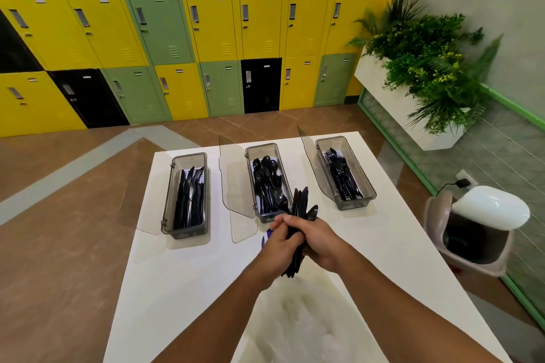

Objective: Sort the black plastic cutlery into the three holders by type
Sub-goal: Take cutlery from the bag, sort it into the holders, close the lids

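Three clear holders with open lids stand in a row on the white table point(182, 274). The left holder point(169, 209) has knives in it, the middle holder point(250, 153) spoons, the right holder point(358, 168) forks. In front of the middle holder both hands grip one bundle of black cutlery point(299, 200), with knife tips and a spoon bowl sticking up. My left hand point(280, 240) wraps the bundle from the left. My right hand point(320, 240) holds it from the right. A small purple-and-white thing point(266, 237) shows behind my left hand.
A bin with a white swing lid point(489, 209) stands on the floor right of the table. A white planter with green plants point(424, 74) is at the far right. Yellow, green and black lockers point(206, 38) line the back wall.
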